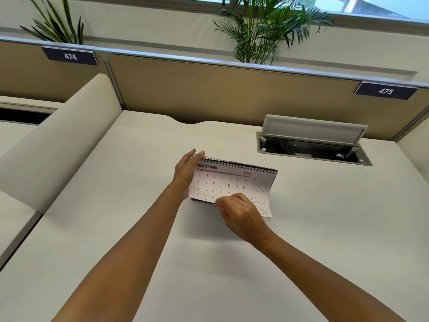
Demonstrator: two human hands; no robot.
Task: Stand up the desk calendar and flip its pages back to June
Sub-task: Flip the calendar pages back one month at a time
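Observation:
The spiral-bound desk calendar (228,182) stands upright on the cream desk (139,228), its front page showing NOVEMBER 2026. My left hand (186,170) rests flat against the calendar's left edge, fingers extended up to the spiral binding. My right hand (241,217) pinches the lower edge of the November page, which curls away from the stand at its bottom right corner. The black base peeks out under the page's lower left corner.
An open cable hatch (313,145) with a raised grey lid sits in the desk at the right rear. A tan partition (232,94) with tags 474 and 475 runs along the back. A cream divider (58,140) stands at the left. Plants rise behind the partition.

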